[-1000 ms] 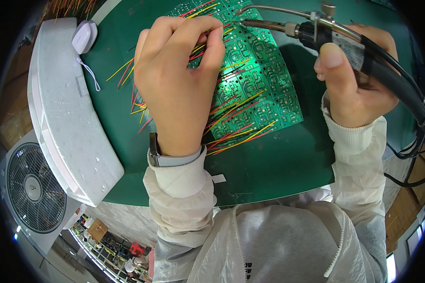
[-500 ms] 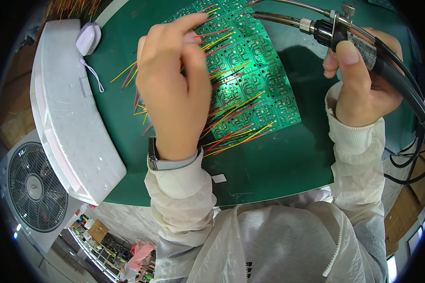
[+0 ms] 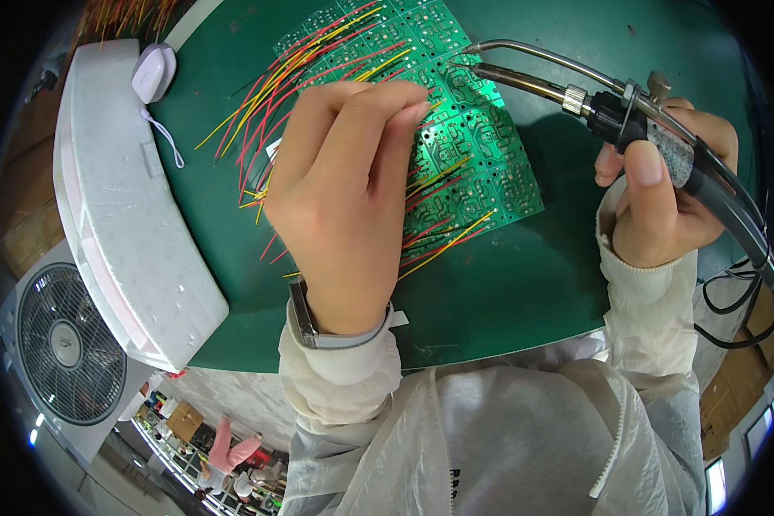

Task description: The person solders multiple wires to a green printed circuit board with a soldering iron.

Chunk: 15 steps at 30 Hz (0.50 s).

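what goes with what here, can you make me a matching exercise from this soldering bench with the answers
1 circuit board
2 soldering iron
3 foam block
4 fan

a white, along the mat's left edge
b green, under the left hand
c gripped in the right hand
d off the bench, lower left

Pairs: 1-b, 2-c, 3-a, 4-d

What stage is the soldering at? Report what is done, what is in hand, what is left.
Done: many red and yellow wires already stick out of the green circuit board. In hand: the left hand presses on the board, and the right hand holds the soldering iron, tip at the board's upper edge. Left: the joints are too small to judge whether they are finished.
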Each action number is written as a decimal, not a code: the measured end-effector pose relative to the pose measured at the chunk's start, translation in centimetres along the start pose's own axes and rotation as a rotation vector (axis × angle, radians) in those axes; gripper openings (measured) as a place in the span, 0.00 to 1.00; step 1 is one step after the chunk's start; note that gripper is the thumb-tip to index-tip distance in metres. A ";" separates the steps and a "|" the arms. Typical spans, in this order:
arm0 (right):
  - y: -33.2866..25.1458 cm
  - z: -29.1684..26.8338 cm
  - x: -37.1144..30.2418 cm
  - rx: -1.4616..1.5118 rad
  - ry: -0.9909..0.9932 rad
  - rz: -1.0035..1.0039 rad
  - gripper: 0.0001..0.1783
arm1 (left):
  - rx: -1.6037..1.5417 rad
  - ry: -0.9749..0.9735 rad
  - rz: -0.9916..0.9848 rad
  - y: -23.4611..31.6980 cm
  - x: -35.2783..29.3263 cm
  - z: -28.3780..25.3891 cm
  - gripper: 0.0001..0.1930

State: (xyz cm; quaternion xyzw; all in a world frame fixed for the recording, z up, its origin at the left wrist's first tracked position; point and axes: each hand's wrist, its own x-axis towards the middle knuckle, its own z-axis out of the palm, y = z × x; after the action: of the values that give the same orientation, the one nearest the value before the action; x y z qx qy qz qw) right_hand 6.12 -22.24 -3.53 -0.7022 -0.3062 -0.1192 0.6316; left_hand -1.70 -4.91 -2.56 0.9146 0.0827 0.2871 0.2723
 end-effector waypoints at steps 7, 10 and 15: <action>0.0 0.4 -0.2 0.014 -0.017 0.017 0.15 | -0.050 -0.003 -0.026 -0.7 -0.1 0.3 0.04; 0.1 0.5 -0.2 0.047 -0.021 0.010 0.15 | -0.100 -0.013 -0.070 -0.6 -0.1 0.2 0.04; 0.0 0.5 -0.2 0.039 -0.052 0.017 0.15 | -0.107 -0.032 -0.067 -1.1 -0.1 0.0 0.05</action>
State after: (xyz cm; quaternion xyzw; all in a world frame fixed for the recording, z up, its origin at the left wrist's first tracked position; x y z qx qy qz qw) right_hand 5.85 -21.79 -3.71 -0.6952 -0.3191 -0.0895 0.6379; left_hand -1.72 -4.05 -3.21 0.8999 0.0935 0.2673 0.3316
